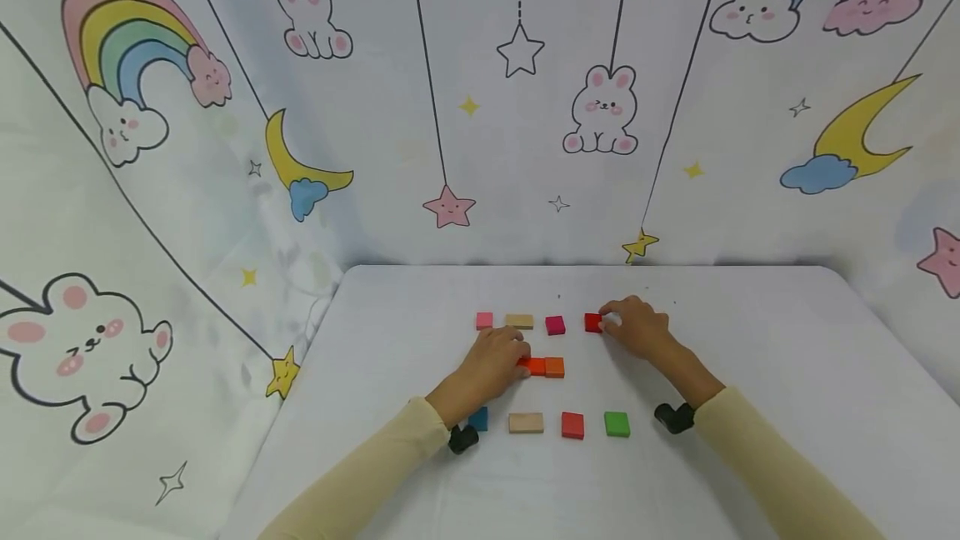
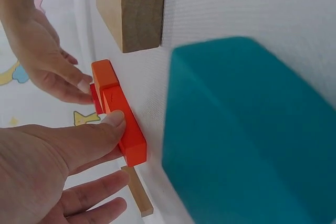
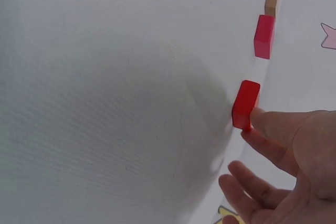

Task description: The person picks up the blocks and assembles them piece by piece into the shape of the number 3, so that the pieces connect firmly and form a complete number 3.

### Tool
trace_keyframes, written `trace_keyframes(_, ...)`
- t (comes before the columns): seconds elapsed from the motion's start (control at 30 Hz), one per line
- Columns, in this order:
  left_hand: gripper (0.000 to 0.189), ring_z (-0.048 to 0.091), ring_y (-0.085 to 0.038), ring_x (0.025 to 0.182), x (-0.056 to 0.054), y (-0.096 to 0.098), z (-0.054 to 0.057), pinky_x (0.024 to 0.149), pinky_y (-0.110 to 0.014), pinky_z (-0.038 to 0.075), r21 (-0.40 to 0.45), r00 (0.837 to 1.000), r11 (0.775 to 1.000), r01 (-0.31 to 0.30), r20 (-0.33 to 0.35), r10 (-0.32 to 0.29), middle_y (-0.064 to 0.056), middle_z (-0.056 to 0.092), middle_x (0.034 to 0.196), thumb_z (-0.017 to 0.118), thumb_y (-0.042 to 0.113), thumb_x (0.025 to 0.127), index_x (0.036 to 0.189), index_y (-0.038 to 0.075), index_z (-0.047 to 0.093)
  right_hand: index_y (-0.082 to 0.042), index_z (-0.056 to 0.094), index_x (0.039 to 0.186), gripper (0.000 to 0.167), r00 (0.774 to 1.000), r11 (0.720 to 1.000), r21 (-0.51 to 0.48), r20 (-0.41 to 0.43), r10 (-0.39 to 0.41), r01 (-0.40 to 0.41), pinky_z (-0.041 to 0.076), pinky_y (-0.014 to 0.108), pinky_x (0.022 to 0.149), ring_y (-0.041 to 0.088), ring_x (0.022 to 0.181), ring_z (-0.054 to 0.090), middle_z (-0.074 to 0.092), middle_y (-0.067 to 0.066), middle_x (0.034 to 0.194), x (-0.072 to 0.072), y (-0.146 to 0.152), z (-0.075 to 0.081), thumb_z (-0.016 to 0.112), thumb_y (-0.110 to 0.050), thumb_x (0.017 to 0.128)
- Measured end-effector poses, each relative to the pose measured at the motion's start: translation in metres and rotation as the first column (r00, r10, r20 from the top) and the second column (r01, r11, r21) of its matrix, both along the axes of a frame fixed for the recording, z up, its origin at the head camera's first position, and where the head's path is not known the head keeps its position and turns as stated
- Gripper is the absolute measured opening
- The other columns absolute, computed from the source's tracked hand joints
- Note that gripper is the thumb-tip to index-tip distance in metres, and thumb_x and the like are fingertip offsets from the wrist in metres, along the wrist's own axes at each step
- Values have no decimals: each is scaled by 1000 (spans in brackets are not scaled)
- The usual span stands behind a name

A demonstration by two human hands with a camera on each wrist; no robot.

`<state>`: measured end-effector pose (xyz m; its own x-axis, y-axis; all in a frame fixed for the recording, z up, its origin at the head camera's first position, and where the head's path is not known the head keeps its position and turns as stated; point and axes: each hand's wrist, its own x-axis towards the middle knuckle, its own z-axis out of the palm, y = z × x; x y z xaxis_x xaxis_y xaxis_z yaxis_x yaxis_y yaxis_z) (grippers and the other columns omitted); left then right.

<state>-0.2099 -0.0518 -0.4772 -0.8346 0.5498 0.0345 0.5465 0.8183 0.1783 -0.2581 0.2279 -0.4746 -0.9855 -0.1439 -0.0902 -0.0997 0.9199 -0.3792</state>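
Observation:
My left hand (image 1: 491,363) pinches a long orange-red block (image 2: 126,129) between thumb and fingers, in the middle of the table. Against its right end lies an orange block (image 1: 554,367). At the right end of the far row, my right hand (image 1: 639,327) has thumb and index finger at the near end of a red block (image 3: 245,104), pinching it, while the other fingers curl loosely apart. To the left of that block lie a crimson block (image 1: 555,325), a tan block (image 1: 519,321) and a pink block (image 1: 484,320).
A nearer row holds a blue block (image 1: 478,419), partly behind the left wrist, a wooden block (image 1: 526,423), a red block (image 1: 572,426) and a green block (image 1: 617,424). All lie on a white-covered table (image 1: 780,340), with a patterned curtain (image 1: 390,107) behind.

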Motion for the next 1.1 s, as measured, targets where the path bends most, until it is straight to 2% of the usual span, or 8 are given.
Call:
trace_keyframes(0.27, 25, 60, -20, 127, -1, 1, -1, 109, -40, 47, -10, 1000, 1000, 3, -13, -3, -3, 70, 128, 79, 32, 96, 116, 17, 78, -4, 69, 130, 31, 1000, 1000, -12, -9, -12, 12, 43, 72, 92, 49, 119, 59, 62, 32, 127, 3, -4, 2, 65, -15, 102)
trace_keyframes(0.6, 24, 61, -20, 125, -1, 0, -3, 107, -40, 48, -16, 1000, 1000, 6, -30, -7, -3, 72, 126, 80, 32, 96, 115, 17, 79, -6, 70, 127, 28, 1000, 1000, 17, 8, 18, -18, 44, 72, 93, 49, 119, 59, 62, 30, 127, 15, -8, 3, 69, -13, 100)
trace_keyframes(1.1, 24, 62, -19, 122, 0, 0, -3, 104, -37, 48, -10, 999, 1000, 2, -34, -2, -3, 72, 123, 80, 33, 96, 115, 18, 79, -8, 71, 123, 26, 997, 997, -16, 17, 72, -72, 47, 64, 87, 43, 115, 58, 62, 25, 120, 29, -24, 1, 73, -14, 98)
